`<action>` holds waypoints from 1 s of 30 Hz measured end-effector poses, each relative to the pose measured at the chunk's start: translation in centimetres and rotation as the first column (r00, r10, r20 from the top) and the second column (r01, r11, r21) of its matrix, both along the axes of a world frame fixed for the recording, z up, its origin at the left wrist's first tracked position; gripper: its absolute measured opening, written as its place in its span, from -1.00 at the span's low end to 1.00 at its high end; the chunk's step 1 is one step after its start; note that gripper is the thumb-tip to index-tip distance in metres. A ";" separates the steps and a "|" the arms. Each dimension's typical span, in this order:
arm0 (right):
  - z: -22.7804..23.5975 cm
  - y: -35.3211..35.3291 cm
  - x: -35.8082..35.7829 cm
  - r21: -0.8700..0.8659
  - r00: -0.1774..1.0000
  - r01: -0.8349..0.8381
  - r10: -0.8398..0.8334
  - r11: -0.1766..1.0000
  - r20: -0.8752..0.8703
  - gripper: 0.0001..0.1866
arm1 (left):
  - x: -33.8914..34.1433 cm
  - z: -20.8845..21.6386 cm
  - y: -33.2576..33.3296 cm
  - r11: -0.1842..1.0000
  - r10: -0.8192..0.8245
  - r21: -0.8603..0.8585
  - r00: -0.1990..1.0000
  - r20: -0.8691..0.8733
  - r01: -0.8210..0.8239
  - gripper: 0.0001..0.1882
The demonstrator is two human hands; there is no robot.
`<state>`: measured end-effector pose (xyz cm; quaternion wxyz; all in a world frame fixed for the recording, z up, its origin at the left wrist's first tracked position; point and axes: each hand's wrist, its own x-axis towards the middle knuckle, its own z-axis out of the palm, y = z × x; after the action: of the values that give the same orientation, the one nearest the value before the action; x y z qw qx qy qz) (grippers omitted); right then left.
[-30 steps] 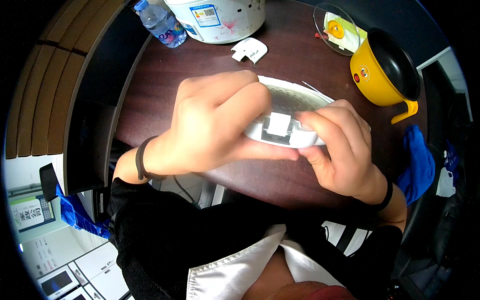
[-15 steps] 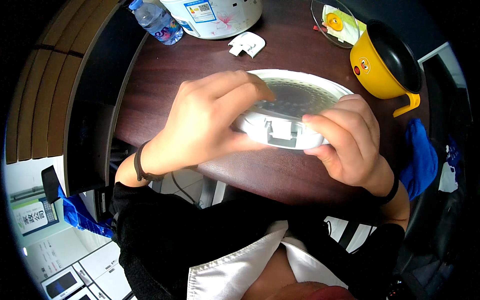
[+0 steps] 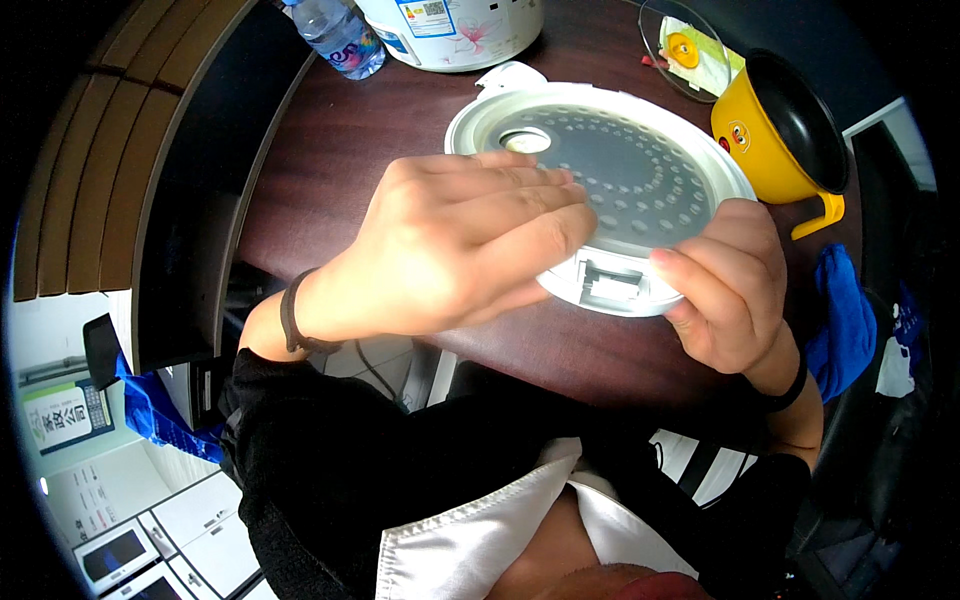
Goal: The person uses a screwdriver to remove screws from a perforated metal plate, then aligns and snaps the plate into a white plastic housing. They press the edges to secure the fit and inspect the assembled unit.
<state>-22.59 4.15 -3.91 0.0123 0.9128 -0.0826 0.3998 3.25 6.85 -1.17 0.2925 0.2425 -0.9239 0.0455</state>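
Between my two hands is a white oval rice cooker lid, its grey dimpled inner plate facing up. A round hole shows at the plate's far left, and a latch recess sits in the near rim. My left hand grips the lid's near left side, fingers laid together across the plate and thumb side below the rim. At the near right edge my right hand pinches the rim, its thumb low on the side. Behind the lid, a small white plastic piece lies partly hidden.
A white rice cooker body with a flower print stands at the back beside a water bottle. To the right are a yellow pot, a glass lid and a blue cloth. A dark shelf borders the brown table on the left.
The lid has tilted so more of its dimpled plate and the round hole show. My left fingers have come down flatter across it, and the right hand has shifted slightly right with the rim.
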 end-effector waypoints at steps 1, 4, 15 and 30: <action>0.0 0.0 -0.1 -0.006 1.000 0.003 -0.003 1.000 0.003 -0.62 | -0.1 -0.1 0.0 0.999 -0.003 -0.033 1.000 -0.006 0.003 -0.60; 0.2 0.3 -0.4 0.026 1.000 -0.002 0.002 1.000 0.000 -0.57 | -0.4 -0.1 0.3 0.995 -0.005 -0.098 1.000 -0.007 0.004 -0.62; -0.1 0.3 -0.5 0.221 0.997 0.010 -0.027 0.975 0.073 -0.48 | -0.5 1.9 1.0 0.994 0.080 0.074 0.996 0.049 -0.084 -0.57; 2.4 -0.2 0.1 0.191 0.991 0.130 -0.127 0.973 -0.031 -0.26 | 2.1 1.2 1.7 0.947 0.182 0.244 0.975 0.131 -0.210 -0.58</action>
<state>-22.50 3.96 -1.49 -0.0493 0.9062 -0.1796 0.3797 5.37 8.57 0.07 0.2027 0.3660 -0.9077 -0.0325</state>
